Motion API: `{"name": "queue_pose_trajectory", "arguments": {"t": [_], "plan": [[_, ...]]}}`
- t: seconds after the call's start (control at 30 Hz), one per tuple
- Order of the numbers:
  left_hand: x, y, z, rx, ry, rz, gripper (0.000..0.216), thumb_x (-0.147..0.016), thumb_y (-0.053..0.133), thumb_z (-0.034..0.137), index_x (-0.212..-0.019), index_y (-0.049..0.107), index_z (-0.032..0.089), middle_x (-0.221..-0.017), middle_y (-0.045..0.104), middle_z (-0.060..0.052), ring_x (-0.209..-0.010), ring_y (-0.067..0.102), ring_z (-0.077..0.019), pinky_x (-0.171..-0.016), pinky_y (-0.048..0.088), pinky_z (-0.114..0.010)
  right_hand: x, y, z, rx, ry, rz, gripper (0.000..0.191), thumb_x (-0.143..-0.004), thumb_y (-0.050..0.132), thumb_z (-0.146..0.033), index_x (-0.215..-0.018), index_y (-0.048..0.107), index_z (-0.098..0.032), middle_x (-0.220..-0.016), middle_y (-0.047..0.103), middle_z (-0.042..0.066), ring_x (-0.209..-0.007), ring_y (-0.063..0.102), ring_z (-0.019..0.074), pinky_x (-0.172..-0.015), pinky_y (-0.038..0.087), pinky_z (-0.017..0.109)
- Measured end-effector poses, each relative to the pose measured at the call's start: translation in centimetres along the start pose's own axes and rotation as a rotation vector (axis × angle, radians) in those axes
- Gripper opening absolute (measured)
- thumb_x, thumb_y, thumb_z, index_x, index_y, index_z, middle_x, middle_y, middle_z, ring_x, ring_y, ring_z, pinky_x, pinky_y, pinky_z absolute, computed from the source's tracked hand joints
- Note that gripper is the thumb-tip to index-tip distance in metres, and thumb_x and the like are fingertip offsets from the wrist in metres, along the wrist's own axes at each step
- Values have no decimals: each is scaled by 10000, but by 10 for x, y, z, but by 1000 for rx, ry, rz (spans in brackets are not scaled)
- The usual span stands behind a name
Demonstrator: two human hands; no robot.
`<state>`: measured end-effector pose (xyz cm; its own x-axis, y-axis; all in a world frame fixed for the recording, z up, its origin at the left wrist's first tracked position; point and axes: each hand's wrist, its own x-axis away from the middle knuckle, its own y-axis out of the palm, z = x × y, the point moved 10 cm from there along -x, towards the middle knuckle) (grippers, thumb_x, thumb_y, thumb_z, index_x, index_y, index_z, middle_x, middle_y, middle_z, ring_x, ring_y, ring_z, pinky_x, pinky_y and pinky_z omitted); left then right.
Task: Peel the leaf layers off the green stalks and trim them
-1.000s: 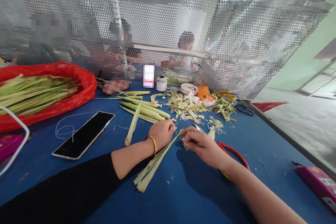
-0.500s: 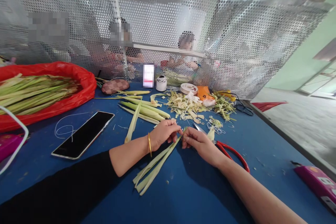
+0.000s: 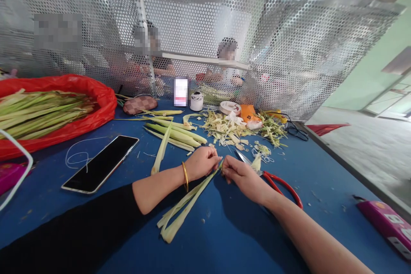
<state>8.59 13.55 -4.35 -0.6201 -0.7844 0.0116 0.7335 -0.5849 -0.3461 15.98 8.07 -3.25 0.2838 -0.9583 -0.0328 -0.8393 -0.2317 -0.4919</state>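
Observation:
A small bunch of long pale-green leaf strips (image 3: pixel 192 205) slants over the blue table, its loose ends spread toward me. My left hand (image 3: pixel 202 163), with a gold bangle at the wrist, is closed around the narrow top end of the strips. My right hand (image 3: pixel 240 175) pinches the tip from the other side; its fingertips are partly hidden. Red-handled scissors (image 3: pixel 282 184) lie open beside and partly beneath my right forearm. Behind my left hand rest several thicker green leaf stalks (image 3: pixel 176 135), and one flat pale leaf (image 3: pixel 162 150) lies by my left forearm.
A red plastic bag (image 3: pixel 107 98) full of long leaves stands at left, near a dark phone (image 3: pixel 102 165). Trimmings (image 3: pixel 221 128), a tape roll (image 3: pixel 230 107) and a thread spool (image 3: pixel 196 101) sit before the perforated metal screen (image 3: pixel 205 21). A purple box (image 3: pixel 385 222) is at right.
The fingers of both hands have shifted slightly at the tip of the strips. The loose ends have swung a little left and closer together.

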Motion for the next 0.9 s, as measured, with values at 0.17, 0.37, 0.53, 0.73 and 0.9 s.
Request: {"name": "queue_pose_trajectory", "arguments": {"t": [0.17,0.37,0.53,0.73,0.9], "plan": [[2,2,-3,136,-90,-29,348,-723,650,476,-621,505,175,-518,552,39,-425,501,-88,-446,389,-216,-2,-2,3,-171,18,31,230,-894,490,-378,-729,483,-218,-669,551,-18,-636,496,136,-621,380,269],[7,3,-4,249,-202,-85,400,-556,795,480,-660,616,138,-547,605,18,-496,546,-94,-510,431,-222,-1,-16,3,-364,65,168,255,-806,611,-446,-752,570,-201,-613,543,-22,-590,477,127,-599,380,265],[7,6,-7,263,-212,-123,261,-557,789,325,-694,676,134,-585,632,18,-516,559,-88,-541,440,-220,0,-19,4,-419,86,206,243,-782,639,-428,-737,595,-193,-622,521,-21,-587,447,123,-589,361,262],[9,7,-10,323,-230,-89,202,-581,760,287,-641,637,138,-530,610,24,-501,559,-92,-528,435,-218,1,-14,5,-503,97,171,216,-781,657,-391,-742,622,-182,-706,568,1,-612,452,117,-599,366,257],[10,7,-9,346,-252,-69,191,-559,757,243,-668,645,133,-551,622,21,-505,561,-93,-530,437,-221,3,-17,-2,-505,56,174,209,-793,652,-373,-694,613,-193,-801,605,14,-638,476,120,-629,391,265]]}}
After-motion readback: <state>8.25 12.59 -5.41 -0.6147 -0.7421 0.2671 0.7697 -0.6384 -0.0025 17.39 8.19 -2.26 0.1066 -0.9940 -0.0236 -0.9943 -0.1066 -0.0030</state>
